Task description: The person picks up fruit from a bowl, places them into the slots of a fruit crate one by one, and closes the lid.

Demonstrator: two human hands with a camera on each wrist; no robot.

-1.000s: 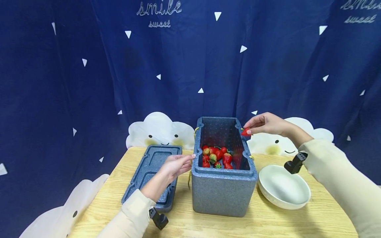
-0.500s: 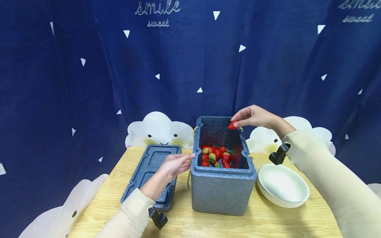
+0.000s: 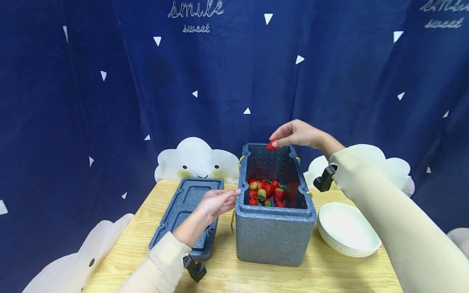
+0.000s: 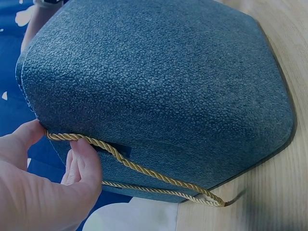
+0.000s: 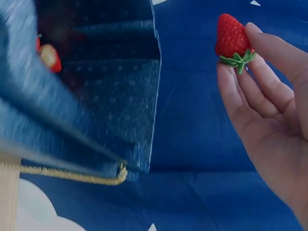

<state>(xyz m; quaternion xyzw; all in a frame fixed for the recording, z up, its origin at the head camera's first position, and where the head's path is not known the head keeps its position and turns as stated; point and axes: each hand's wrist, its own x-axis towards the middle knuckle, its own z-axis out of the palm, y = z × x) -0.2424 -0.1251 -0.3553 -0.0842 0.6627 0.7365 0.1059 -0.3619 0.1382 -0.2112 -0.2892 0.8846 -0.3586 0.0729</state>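
Note:
My right hand (image 3: 301, 133) pinches a red strawberry (image 3: 272, 145) between thumb and fingers, above the far end of a grey-blue foam box (image 3: 275, 240). In the right wrist view the strawberry (image 5: 232, 39) points upward, its green leaf cap at the bottom. Several strawberries (image 3: 279, 194) lie on the box floor, some partly pale. My left hand (image 3: 217, 203) holds the box's left rim. The left wrist view shows one digit of that hand (image 4: 45, 192) at the rim and others against the side by a yellow rope handle (image 4: 144, 169).
Left of the box, a matching foam lid (image 3: 176, 215) lies on the wooden table (image 3: 121, 248), partly behind my left forearm. A white bowl (image 3: 348, 230) stands to the right, partly covered by my right sleeve. A blue curtain (image 3: 205, 81) hangs behind.
My right hand has carried the strawberry leftward and slightly up, from beside the box's right rim to over its far end. The left hand has stayed at the left rim.

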